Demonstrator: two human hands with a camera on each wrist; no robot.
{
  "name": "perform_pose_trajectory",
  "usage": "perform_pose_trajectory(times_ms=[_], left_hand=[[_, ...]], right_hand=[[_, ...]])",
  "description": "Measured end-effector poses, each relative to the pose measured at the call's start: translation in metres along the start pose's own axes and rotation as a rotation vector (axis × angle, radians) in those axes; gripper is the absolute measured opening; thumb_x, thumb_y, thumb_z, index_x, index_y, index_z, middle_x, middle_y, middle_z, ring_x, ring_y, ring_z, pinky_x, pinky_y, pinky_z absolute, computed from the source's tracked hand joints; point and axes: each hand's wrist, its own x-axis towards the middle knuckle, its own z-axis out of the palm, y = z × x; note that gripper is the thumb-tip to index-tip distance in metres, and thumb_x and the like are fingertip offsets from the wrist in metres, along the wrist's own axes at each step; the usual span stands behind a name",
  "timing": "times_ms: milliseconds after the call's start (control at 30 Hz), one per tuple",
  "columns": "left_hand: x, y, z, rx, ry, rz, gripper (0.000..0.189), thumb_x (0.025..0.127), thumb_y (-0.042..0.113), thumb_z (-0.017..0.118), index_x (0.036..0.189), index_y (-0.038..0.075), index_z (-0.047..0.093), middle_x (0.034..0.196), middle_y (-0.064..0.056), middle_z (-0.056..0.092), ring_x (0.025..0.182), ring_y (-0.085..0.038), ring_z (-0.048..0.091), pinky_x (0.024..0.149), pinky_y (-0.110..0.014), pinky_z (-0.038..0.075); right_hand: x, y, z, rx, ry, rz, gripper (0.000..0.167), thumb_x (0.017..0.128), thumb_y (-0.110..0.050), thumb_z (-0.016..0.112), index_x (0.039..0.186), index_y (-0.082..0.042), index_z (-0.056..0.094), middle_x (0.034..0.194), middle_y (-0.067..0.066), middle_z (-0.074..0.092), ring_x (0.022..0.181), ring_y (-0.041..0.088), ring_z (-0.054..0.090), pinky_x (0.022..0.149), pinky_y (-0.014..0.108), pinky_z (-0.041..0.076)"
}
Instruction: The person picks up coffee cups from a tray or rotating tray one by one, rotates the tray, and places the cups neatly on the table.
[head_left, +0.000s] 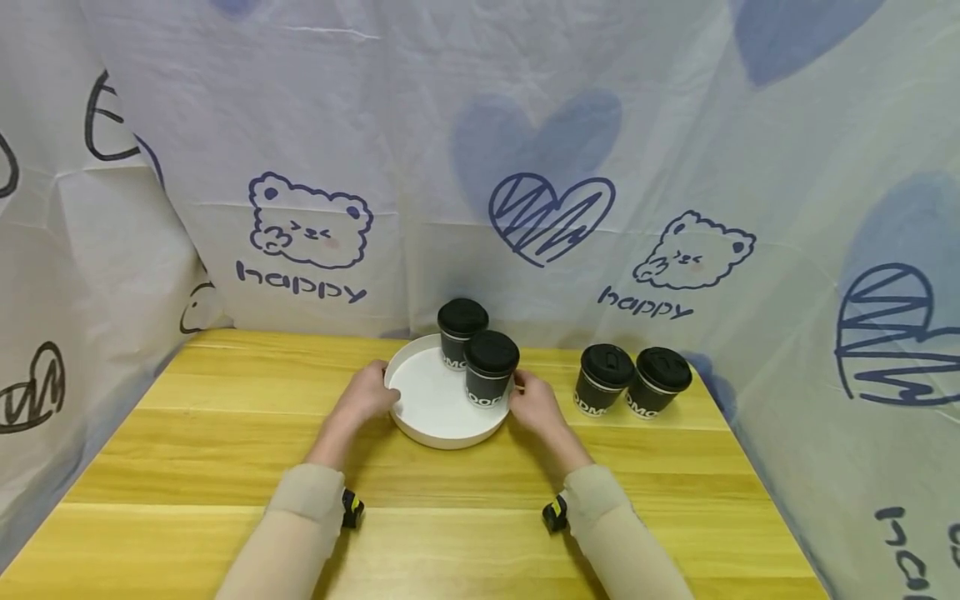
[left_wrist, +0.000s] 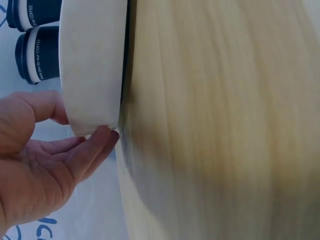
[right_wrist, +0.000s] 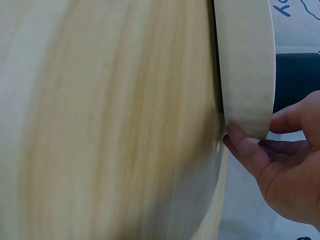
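Observation:
A round white tray (head_left: 427,398) with a raised rim sits near the back of the wooden table. Two black lidded coffee cups stand upright in it, one farther back (head_left: 462,329) and one nearer the front right (head_left: 491,371). My left hand (head_left: 369,393) grips the tray's left rim, thumb over the edge and fingers against the outer wall, as the left wrist view shows. On the opposite side my right hand (head_left: 536,402) pinches the rim the same way. In the right wrist view the tray wall (right_wrist: 247,65) runs between thumb and fingers.
To the right of the tray, two more black lidded cups stand side by side, a left one (head_left: 602,379) and a right one (head_left: 657,382). A white printed curtain (head_left: 420,267) hangs behind the back edge of the wooden table (head_left: 450,517) and along both sides.

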Motion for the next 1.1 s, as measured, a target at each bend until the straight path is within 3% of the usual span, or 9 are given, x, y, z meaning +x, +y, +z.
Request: perform_pose_trajectory(times_ms=[167, 400, 533, 800, 1100], left_hand=[[0.004, -0.001, -0.001, 0.046, -0.006, 0.023, 0.060, 0.088, 0.003, 0.061, 0.141, -0.019, 0.044, 0.135, -0.037, 0.057, 0.117, -0.042, 0.059, 0.105, -0.052, 0.051], [0.011, -0.007, -0.007, 0.158, -0.044, 0.139, 0.056, 0.084, 0.003, 0.068, 0.133, -0.020, 0.051, 0.127, -0.035, 0.061, 0.110, -0.040, 0.061, 0.106, -0.053, 0.051], [0.014, -0.008, -0.010, 0.225, -0.064, 0.169, 0.057, 0.085, 0.007, 0.070, 0.132, -0.019, 0.052, 0.125, -0.032, 0.060, 0.105, -0.037, 0.059, 0.104, -0.053, 0.051], [0.017, -0.013, -0.014, 0.384, -0.072, 0.223, 0.062, 0.088, 0.018, 0.069, 0.136, -0.017, 0.049, 0.129, -0.032, 0.055, 0.117, -0.042, 0.056, 0.109, -0.057, 0.047], [0.020, -0.014, -0.015, 0.573, -0.033, 0.303, 0.058, 0.088, 0.029, 0.069, 0.126, -0.012, 0.055, 0.127, -0.028, 0.058, 0.118, -0.043, 0.054, 0.113, -0.058, 0.041]], right_hand=[[-0.003, 0.000, 0.001, 0.004, -0.011, -0.004, 0.048, 0.096, -0.004, 0.052, 0.142, 0.004, 0.058, 0.135, 0.023, 0.066, 0.130, 0.037, 0.059, 0.108, 0.050, 0.050], [-0.007, -0.002, 0.000, -0.008, -0.024, 0.020, 0.049, 0.098, -0.005, 0.051, 0.146, 0.002, 0.056, 0.138, 0.021, 0.065, 0.130, 0.035, 0.059, 0.106, 0.048, 0.051], [-0.009, -0.004, -0.002, 0.012, -0.013, 0.033, 0.051, 0.099, -0.009, 0.052, 0.148, 0.003, 0.052, 0.141, 0.023, 0.062, 0.131, 0.037, 0.058, 0.107, 0.049, 0.050], [-0.015, -0.009, -0.006, 0.150, 0.049, 0.012, 0.075, 0.088, -0.015, 0.069, 0.156, 0.000, 0.041, 0.155, 0.019, 0.050, 0.143, 0.038, 0.046, 0.117, 0.050, 0.042], [-0.015, -0.014, -0.002, 0.303, 0.047, -0.060, 0.087, 0.081, -0.021, 0.088, 0.153, -0.001, 0.044, 0.151, 0.020, 0.052, 0.142, 0.036, 0.047, 0.120, 0.048, 0.039]])
